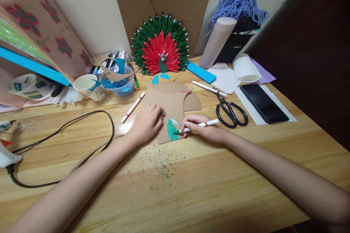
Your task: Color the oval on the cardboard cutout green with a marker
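My left hand (147, 123) rests on a piece of brown cardboard (171, 96), its fingers curled in a loose fist with nothing seen in them. In my right hand (198, 126) is a marker (210, 122) with a white barrel and a brown band, gripped like a pen. Its tip touches a small rounded shape (172, 129) near the cardboard's front edge, coloured mostly green with a pale patch at its upper right. To the left of my left hand lies a capped white marker (133, 107). Black-handled scissors (231, 113) lie beyond my right wrist.
A green and red paper peacock (161, 49) stands at the back. Left are a paper cup (90, 87), a plastic tub (117, 85) of blue scraps and a looped black cable (113, 127). A phone (264, 102), white bottle (218, 42) and blue strip (201, 71) are at right.
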The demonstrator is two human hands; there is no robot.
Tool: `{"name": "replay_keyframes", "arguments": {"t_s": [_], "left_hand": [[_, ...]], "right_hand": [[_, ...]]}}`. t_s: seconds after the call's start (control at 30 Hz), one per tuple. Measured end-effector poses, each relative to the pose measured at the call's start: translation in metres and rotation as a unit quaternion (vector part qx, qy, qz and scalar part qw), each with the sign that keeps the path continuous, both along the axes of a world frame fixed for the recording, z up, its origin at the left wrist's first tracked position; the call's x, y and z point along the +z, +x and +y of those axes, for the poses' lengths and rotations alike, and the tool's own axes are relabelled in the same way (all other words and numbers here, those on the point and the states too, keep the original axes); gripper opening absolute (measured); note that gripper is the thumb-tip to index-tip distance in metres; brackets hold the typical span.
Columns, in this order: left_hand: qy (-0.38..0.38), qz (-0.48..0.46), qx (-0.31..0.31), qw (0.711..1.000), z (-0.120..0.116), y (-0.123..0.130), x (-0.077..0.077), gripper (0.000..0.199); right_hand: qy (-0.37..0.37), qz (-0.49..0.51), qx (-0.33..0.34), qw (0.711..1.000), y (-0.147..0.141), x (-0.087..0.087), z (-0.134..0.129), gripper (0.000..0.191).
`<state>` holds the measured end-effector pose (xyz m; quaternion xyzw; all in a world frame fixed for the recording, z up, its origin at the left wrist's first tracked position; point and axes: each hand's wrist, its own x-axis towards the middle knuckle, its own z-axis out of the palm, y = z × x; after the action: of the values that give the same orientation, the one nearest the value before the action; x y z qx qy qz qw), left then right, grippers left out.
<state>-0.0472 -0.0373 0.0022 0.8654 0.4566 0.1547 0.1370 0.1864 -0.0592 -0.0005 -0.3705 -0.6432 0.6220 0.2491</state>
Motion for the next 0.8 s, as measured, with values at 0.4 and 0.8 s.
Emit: {"name": "replay_keyframes", "arguments": {"t_s": [0.4,0.8], "left_hand": [[0.001,0.004,0.002,1.0,0.0004,-0.0005,-0.0003,0.014],[0.0,0.002,-0.001,1.0,0.0006,0.0006,0.0001,0.014]], "right_hand": [[-0.001,0.001,0.001,1.0,0.0005,-0.0001,-0.0001,0.029],[-0.007,0.006,-0.002,1.0,-0.0004,0.0008,-0.0006,0.028]]}}
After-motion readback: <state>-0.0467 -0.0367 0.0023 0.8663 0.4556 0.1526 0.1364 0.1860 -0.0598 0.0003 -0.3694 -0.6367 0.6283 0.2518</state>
